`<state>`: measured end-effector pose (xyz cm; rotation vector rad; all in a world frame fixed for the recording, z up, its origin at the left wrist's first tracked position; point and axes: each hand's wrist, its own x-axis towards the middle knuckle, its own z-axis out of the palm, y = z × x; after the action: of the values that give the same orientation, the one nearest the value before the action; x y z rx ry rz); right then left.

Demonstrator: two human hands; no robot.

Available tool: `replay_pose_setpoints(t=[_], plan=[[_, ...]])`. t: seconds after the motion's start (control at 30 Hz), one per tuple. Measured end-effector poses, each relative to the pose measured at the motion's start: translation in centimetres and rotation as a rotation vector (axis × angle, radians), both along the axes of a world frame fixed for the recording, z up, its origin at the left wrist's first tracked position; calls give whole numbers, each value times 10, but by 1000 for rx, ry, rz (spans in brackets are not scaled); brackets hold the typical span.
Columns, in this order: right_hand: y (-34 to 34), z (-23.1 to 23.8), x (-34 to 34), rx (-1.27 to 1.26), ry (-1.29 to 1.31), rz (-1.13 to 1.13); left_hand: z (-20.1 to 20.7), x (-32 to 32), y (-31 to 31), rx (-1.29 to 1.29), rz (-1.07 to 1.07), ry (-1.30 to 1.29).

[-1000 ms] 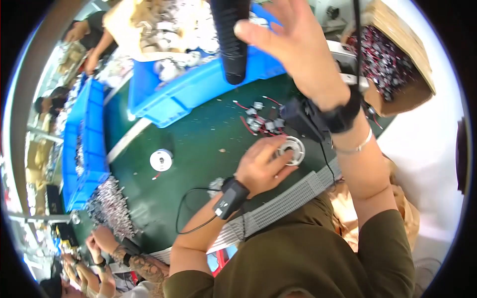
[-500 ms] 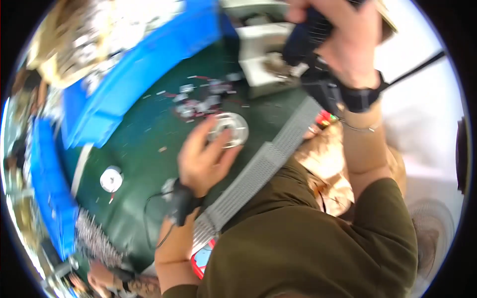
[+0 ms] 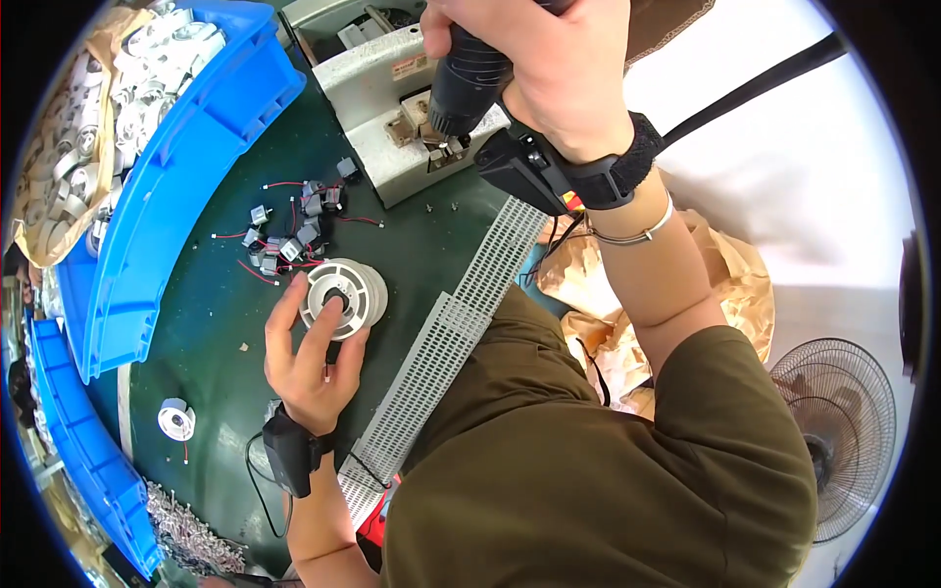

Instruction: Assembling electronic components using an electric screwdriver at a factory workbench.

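Observation:
My left hand [image 3: 312, 377] grips a white round plastic housing [image 3: 369, 294], spoked on its face, with one fingertip at the central hole and the others around its rim. It appears to be a stack of more than one ring. My right hand [image 3: 564, 73] is wrapped round a black electric screwdriver [image 3: 469, 86], pointed downward. Its tip is at the small metal slot of a grey screw feeder [image 3: 377, 127]. Left of the feeder, several small silver motors [image 3: 291, 250] with red and black leads lie in a pile on the green bench mat [image 3: 235, 323].
Blue bins [image 3: 172, 186] line the left; the far one is heaped with white plastic rings [image 3: 162, 73]. Another white housing [image 3: 176, 419] and a pile of small screws [image 3: 191, 529] lie left. A perforated grey strip [image 3: 441, 338] follows the bench edge. A fan [image 3: 838, 441] stands right.
The view has swung, shifting the bench leftward in it. My right hand has brought the screwdriver over the feeder's slot. My left hand stays on the white housing.

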<state>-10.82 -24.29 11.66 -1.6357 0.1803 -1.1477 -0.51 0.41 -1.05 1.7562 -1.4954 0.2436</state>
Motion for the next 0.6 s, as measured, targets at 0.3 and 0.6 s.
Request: replay_pose_setpoints(t=[0.3,0.6], plan=[[-1,-9,0,-17,10,12,-1,1,-2,-23,-2,-10],[15,-11,-12,47,64,79,-2,2,-1,-41,-6,11]])
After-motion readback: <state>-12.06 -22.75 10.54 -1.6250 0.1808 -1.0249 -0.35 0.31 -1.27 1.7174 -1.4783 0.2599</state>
